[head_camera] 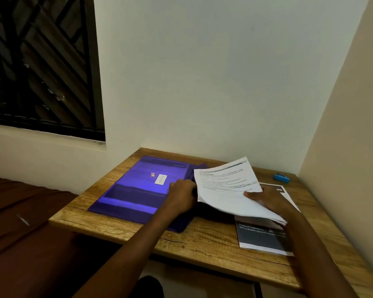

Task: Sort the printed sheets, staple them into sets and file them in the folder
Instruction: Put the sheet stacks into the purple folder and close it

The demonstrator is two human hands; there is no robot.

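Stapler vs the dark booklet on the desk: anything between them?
Head view: only bare wooden desk between the blue stapler and the dark booklet. The held sheets sit further left.

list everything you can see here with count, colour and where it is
folder: 1, purple, flat on the left half of the table
printed sheets: 1 stack, white, held above the table centre
booklet: 1, dark grey and white, on the table under the sheets
stapler: 1, blue, far right of the table by the wall
table: 1, brown wood, in the corner
window: 1, dark, upper left
hands: 2; left hand at the folder's right edge, right hand grips the sheets
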